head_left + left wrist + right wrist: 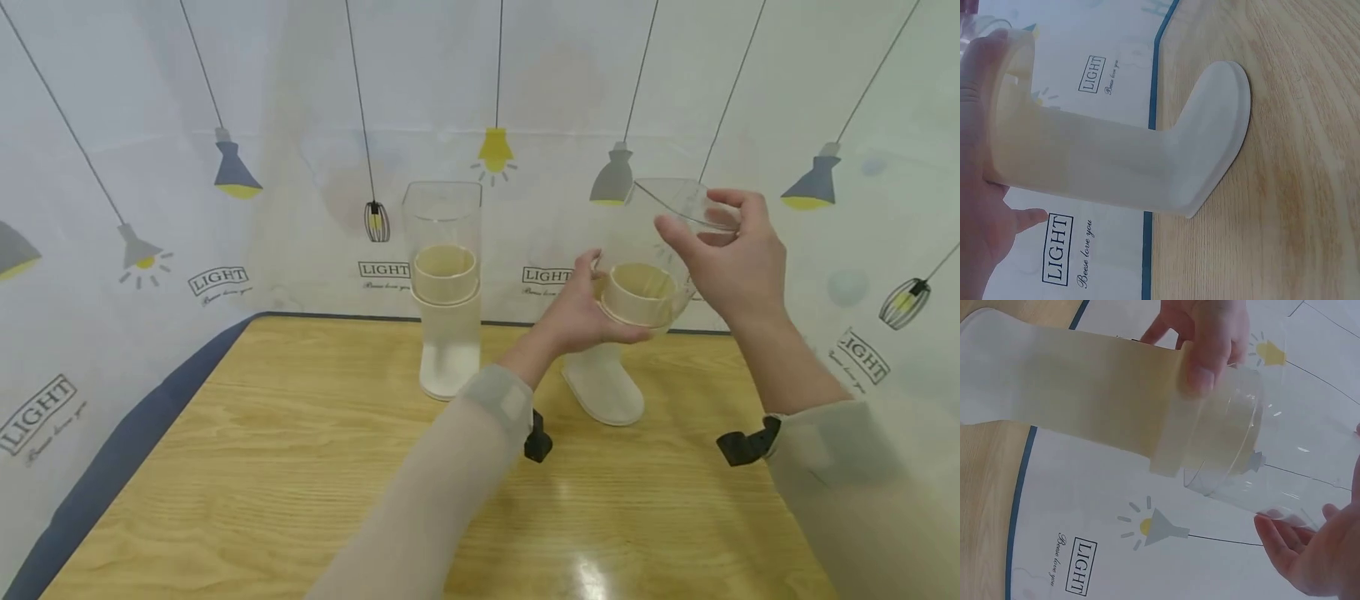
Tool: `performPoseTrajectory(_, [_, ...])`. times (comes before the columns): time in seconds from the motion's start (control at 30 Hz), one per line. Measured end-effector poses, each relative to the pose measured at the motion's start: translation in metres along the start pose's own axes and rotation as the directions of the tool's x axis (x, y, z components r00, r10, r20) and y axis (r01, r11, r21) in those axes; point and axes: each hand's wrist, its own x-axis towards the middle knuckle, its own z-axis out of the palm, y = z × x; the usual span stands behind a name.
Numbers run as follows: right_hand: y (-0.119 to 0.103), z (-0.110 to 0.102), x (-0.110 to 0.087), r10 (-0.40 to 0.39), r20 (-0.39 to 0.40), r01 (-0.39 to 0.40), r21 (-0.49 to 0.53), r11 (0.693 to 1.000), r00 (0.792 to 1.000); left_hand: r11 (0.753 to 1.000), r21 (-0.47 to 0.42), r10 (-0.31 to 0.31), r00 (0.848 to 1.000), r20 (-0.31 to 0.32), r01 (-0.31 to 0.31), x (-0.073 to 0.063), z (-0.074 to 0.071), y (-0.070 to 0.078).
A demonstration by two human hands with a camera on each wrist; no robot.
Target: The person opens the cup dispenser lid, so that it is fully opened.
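Observation:
My left hand (573, 315) grips a cream stand (1110, 162) around its ring-shaped top. The stand's flat white foot (606, 392) is on the table, and the stand leans a little. A clear container (656, 218), round and open-topped, sits over the ring at a slant. Near its upper rim, my right hand (742, 258) holds it between thumb and fingers. In the right wrist view the clear wall (1229, 487) overlaps the cream ring (1169, 444), with my left thumb pressing the ring. How firmly the two parts are seated I cannot tell.
A similar stand (452, 346) with a clear container (442, 212) on top stands upright to the left. Both are near the back edge of the wooden table (300, 467). Behind hangs a white cloth (300, 167) printed with lamps. Each wrist carries a black camera mount (742, 446).

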Motion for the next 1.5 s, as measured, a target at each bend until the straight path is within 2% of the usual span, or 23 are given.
performPoseTrajectory(0.1, [-0.001,-0.004,0.0,0.01,-0.019,-0.009,0.026,1.0,1.0,0.999,-0.032,-0.002,1.0,0.018,0.002,0.0,-0.004,-0.004])
performPoseTrajectory(0.2, [-0.001,-0.009,-0.001,0.019,-0.03,-0.018,0.054,0.998,0.999,1.0,-0.012,0.002,1.0,0.016,-0.001,0.0,-0.006,-0.009])
performPoseTrajectory(0.43, [-0.003,-0.024,-0.003,0.003,-0.1,0.012,0.149,0.989,0.995,1.0,0.006,-0.02,0.998,-0.066,0.02,-0.008,-0.009,-0.013])
performPoseTrajectory(0.53, [-0.005,-0.033,-0.004,0.009,-0.122,0.015,0.193,0.981,0.992,0.999,0.04,-0.03,0.996,-0.08,0.034,-0.012,-0.009,-0.013])
performPoseTrajectory(0.77, [-0.001,-0.055,0.0,0.045,-0.159,-0.001,0.269,0.963,0.986,0.99,0.108,-0.069,0.986,-0.149,0.085,-0.018,0.002,-0.012])
performPoseTrajectory(0.83, [0.005,-0.06,0.0,0.066,-0.19,-0.018,0.246,0.969,0.98,0.988,0.108,-0.094,0.981,-0.172,0.114,-0.019,0.007,-0.011])
performPoseTrajectory(1.0, [0.028,-0.067,-0.001,0.148,-0.254,-0.109,0.161,0.981,0.956,0.988,0.041,-0.136,0.969,-0.207,0.148,-0.02,0.016,-0.009])
performPoseTrajectory(1.07, [0.04,-0.069,-0.001,0.181,-0.248,-0.149,0.141,0.979,0.952,0.989,0.019,-0.138,0.969,-0.206,0.145,-0.02,0.016,-0.01])
performPoseTrajectory(1.3, [0.093,-0.073,-0.006,0.267,-0.157,-0.267,0.019,0.963,0.951,0.99,-0.019,-0.139,0.98,-0.144,0.137,-0.017,0.007,-0.014])
performPoseTrajectory(1.5, [0.139,-0.072,-0.009,0.301,-0.038,-0.303,-0.105,0.947,0.953,0.991,-0.028,-0.133,0.987,-0.087,0.131,-0.014,-0.002,-0.015])
